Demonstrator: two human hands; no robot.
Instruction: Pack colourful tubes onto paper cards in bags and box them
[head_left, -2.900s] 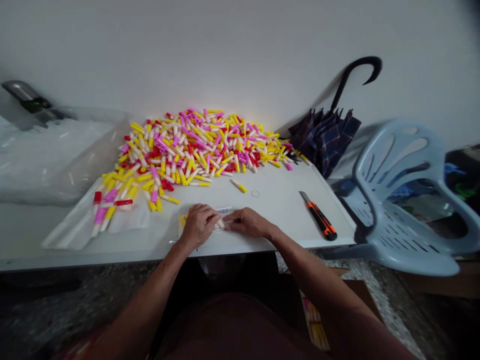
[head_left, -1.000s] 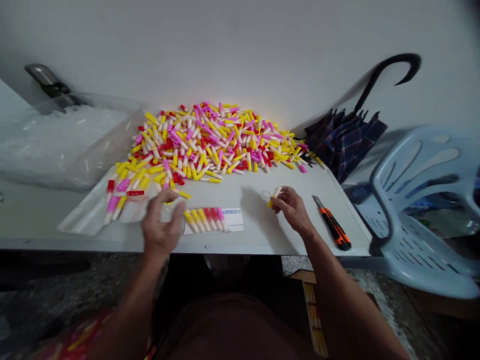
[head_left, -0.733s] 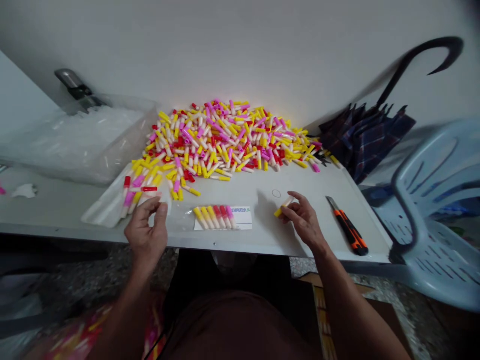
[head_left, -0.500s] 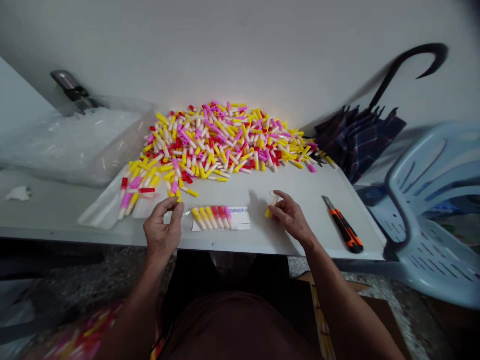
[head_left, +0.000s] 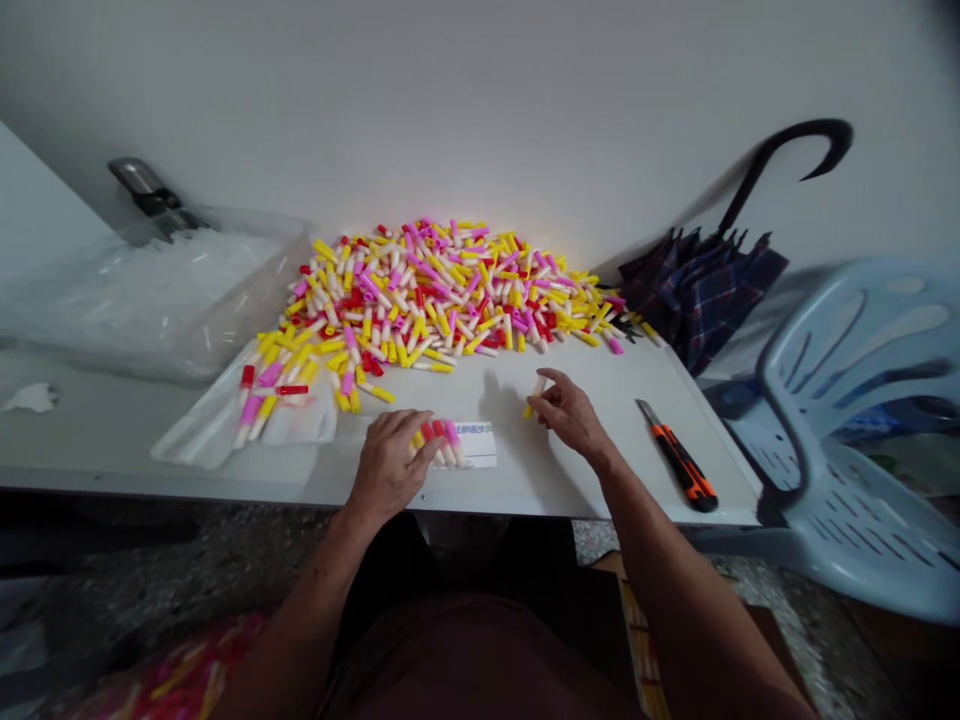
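Observation:
My left hand [head_left: 391,462] lies over the left part of a white printed card [head_left: 481,446], its fingers bent round a row of small capped tubes [head_left: 452,442]. Red, pink and some yellow caps show beside the fingers; the row's left end is hidden under the hand. To the right of the card, my right hand [head_left: 566,412] is raised a little above the table, pinching one pale tube with a yellow end [head_left: 535,396] between thumb and fingers. Behind both hands rises a big heap of yellow, pink and red capped tubes [head_left: 442,290].
An orange and black cutter knife [head_left: 679,458] lies at the right. Clear plastic bags [head_left: 180,300] and a few tubes on a plastic sheet [head_left: 202,425] are at the left. A folded umbrella [head_left: 709,290] leans behind, and a blue chair [head_left: 862,400] stands at the right.
My left hand has moved right, from beside the card onto the tubes there. My right hand has shifted slightly left with its tube. The camera view has tilted slightly.

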